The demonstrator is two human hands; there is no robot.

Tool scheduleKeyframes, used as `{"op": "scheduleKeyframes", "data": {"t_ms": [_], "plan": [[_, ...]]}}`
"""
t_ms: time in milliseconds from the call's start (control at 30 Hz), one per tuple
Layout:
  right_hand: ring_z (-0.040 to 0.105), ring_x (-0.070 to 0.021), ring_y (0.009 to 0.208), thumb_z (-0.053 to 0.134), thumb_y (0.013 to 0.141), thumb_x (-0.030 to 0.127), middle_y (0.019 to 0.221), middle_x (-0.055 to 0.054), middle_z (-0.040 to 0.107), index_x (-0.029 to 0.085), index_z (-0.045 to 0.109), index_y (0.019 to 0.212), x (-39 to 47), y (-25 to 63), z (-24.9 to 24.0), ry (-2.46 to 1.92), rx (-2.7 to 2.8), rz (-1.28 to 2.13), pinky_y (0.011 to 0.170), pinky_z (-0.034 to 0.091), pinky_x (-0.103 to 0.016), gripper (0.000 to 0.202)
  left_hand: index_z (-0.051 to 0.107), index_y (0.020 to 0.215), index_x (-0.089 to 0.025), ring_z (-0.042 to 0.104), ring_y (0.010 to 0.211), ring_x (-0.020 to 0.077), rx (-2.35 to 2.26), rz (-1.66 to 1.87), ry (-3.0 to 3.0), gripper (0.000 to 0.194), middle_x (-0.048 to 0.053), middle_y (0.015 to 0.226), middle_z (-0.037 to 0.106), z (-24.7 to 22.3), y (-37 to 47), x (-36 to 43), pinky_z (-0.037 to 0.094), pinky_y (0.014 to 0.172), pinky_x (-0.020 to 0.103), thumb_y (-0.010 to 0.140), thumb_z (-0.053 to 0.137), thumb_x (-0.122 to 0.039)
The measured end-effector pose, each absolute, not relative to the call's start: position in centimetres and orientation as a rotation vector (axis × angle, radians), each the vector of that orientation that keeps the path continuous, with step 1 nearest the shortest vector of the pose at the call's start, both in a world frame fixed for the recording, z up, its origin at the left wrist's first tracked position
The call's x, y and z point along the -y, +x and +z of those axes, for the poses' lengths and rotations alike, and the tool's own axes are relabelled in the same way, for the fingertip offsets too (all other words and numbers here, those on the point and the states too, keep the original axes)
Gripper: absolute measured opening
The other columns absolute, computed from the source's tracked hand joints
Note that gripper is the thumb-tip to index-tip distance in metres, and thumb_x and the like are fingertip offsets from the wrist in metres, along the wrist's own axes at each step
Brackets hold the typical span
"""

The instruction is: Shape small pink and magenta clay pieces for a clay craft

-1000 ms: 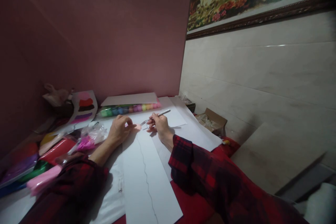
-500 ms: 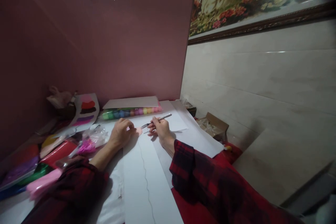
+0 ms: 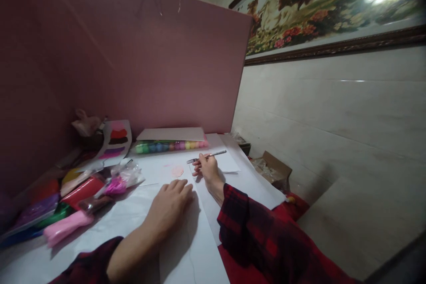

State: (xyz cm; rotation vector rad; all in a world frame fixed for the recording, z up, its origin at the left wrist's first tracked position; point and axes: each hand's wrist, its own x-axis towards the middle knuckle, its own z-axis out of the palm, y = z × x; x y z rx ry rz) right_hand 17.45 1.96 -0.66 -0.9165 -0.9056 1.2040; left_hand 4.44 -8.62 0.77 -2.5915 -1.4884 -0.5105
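Note:
My right hand (image 3: 208,169) grips a fork (image 3: 218,153) by its middle, tines pointing left and the patterned handle sticking out to the right. A little left of the tines, a flat pale-pink disc (image 3: 177,171) lies on the white paper (image 3: 203,248). My left hand (image 3: 173,202) rests palm down on that paper just below the disc, fingers stretched out and holding nothing. Partly under its shadow, a thin wavy line runs down the sheet toward me.
Coloured clay packs (image 3: 68,230) crowd the left side, beside a clear plastic bag (image 3: 128,173). A tray of coloured balls (image 3: 171,146) lies at the back under a white board (image 3: 171,134). An open cardboard box (image 3: 274,168) stands to the right, below the tiled wall.
My left hand has moved off the pink disc, down and to the right, and its fingers have spread flat. The fork has drawn away from the disc. The view has shifted slightly.

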Motion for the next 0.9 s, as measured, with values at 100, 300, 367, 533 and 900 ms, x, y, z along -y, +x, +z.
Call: {"op": "scheduleKeyframes", "data": {"t_ms": [100, 300, 367, 533, 900], "plan": [[0.053, -0.0080, 0.038, 0.056, 0.086, 0.030, 0.056, 0.002, 0.059, 0.016, 0.049, 0.077, -1.7, 17.5, -0.5, -0.930, 0.937, 1.214, 0.032, 0.049, -0.019, 0.019, 0.063, 0.099, -0.023, 0.055, 0.109, 0.0298, 1.495, -0.501, -2.600, 0.017, 0.010, 0.114, 0.065, 0.1, 5.1, 10.1, 0.042, 0.084, 0.044, 0.090, 0.049, -0.025], [0.058, -0.0094, 0.041, 0.055, 0.086, 0.029, 0.058, 0.000, 0.061, 0.016, 0.048, 0.079, -2.2, 16.6, 0.4, -0.968, 1.016, 1.213, 0.037, 0.052, -0.020, 0.017, 0.063, 0.092, -0.019, 0.056, 0.099, 0.0284, 1.510, -0.461, -2.565, 0.018, 0.010, 0.102, 0.064, 0.9, 5.4, 10.9, 0.042, 0.081, 0.043, 0.091, 0.046, -0.025], [0.059, -0.0098, 0.043, 0.060, 0.081, 0.021, 0.056, 0.003, 0.059, 0.017, 0.047, 0.080, -2.7, 15.9, 0.8, -0.967, 1.070, 1.195, 0.041, 0.053, -0.021, 0.014, 0.063, 0.091, -0.018, 0.055, 0.103, 0.0296, 1.514, -0.453, -2.572, 0.018, 0.011, 0.103, 0.063, 1.1, 5.4, 10.9, 0.042, 0.083, 0.043, 0.090, 0.047, -0.027], [0.051, -0.0095, 0.036, 0.057, 0.078, 0.018, 0.049, 0.008, 0.051, 0.017, 0.051, 0.082, -3.1, 14.9, 0.4, -1.014, 1.214, 1.069, 0.037, 0.047, -0.021, 0.007, 0.064, 0.097, -0.017, 0.046, 0.120, 0.0338, 1.529, -0.460, -2.582, 0.023, 0.014, 0.117, 0.060, 0.6, 5.4, 10.6, 0.038, 0.094, 0.048, 0.092, 0.044, -0.028], [0.055, -0.0131, 0.058, 0.054, 0.072, 0.014, 0.059, 0.003, 0.055, 0.017, 0.058, 0.070, -3.4, 16.1, -1.0, -1.086, 1.457, 0.645, 0.059, 0.044, -0.024, 0.006, 0.063, 0.094, -0.018, 0.052, 0.104, 0.0302, 1.508, -0.450, -2.565, 0.022, 0.011, 0.104, 0.061, 0.6, 5.4, 10.5, 0.040, 0.087, 0.046, 0.091, 0.044, -0.028]]}}
